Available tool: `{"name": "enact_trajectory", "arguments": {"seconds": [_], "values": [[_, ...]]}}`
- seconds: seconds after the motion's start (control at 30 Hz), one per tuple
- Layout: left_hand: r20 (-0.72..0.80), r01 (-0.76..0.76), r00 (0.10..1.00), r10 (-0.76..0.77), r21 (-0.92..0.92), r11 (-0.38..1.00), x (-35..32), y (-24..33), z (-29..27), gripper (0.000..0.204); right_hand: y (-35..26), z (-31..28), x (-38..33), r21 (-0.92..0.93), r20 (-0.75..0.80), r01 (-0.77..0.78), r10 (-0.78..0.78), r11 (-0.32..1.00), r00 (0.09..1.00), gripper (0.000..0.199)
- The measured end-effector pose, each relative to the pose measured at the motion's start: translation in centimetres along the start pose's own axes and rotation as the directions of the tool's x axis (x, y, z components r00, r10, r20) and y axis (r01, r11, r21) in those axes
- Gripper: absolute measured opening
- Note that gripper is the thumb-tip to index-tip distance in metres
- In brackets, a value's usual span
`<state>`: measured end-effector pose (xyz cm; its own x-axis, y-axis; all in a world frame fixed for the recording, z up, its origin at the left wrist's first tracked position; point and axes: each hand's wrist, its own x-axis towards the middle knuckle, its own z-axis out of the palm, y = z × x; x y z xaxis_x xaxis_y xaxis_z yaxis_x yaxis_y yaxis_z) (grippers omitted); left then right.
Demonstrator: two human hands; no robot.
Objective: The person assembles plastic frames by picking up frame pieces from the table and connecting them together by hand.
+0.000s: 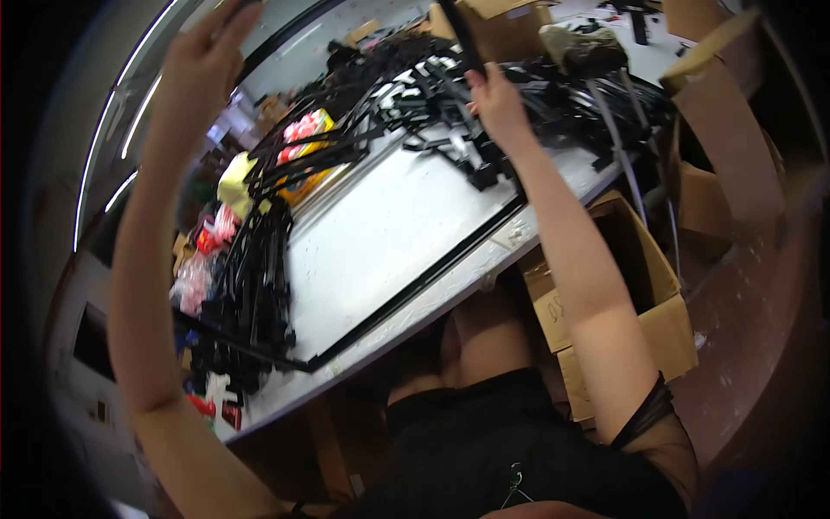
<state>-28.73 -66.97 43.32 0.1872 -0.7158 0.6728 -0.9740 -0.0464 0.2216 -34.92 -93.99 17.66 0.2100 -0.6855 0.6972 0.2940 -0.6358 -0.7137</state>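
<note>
Raised high at the upper left, my left hand is closed on a black strip that slants up out of the picture. My right hand, toward the top middle, grips a black strip that also runs past the upper edge. Whether both hands hold one piece cannot be seen. Below them, a long thin black strip lies along the near edge of the white table, meeting another strip at a corner near the left end.
Piles of black strips cover the table's left and far sides. A yellow and red package sits among them. Open cardboard boxes stand on the floor at the right. A stone-like lump rests at the far right.
</note>
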Motion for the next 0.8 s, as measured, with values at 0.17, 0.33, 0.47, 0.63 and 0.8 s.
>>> {"name": "enact_trajectory", "arguments": {"seconds": [0.17, 0.33, 0.47, 0.63, 0.8], "values": [[0.352, 0.349, 0.86, -0.369, 0.122, 0.929, -13.2, -7.5, 7.4, 0.036, 3.0, -3.3, -0.2, 0.54, 0.379, -0.346, 0.146, 0.767, 0.914, 0.033], [0.442, 0.706, 0.584, -0.681, 0.137, 0.695, -22.2, -17.3, 14.6, 0.035, 2.0, -2.4, -0.5, 0.4, 0.427, -0.44, 0.261, 0.804, 0.865, 0.041], [0.007, 0.181, 0.981, -0.196, 0.352, 0.918, -25.6, -16.9, 16.8, 0.033, 0.7, -1.0, -0.5, 0.33, 0.314, -0.498, 0.404, 0.802, 0.859, 0.041], [-0.25, 0.053, 0.962, -0.108, -0.218, 0.975, -29.5, -10.8, 13.6, 0.041, 0.3, 1.8, 0.4, 0.516, 0.291, -0.619, 0.558, 0.593, 0.777, 0.034], [-0.197, 0.347, 0.884, -0.424, -0.33, 0.878, -35.8, -14.0, 13.4, 0.035, 1.1, 10.3, 0.6, 0.69, 0.459, -0.681, 0.578, 0.246, 0.674, 0.033]]}}
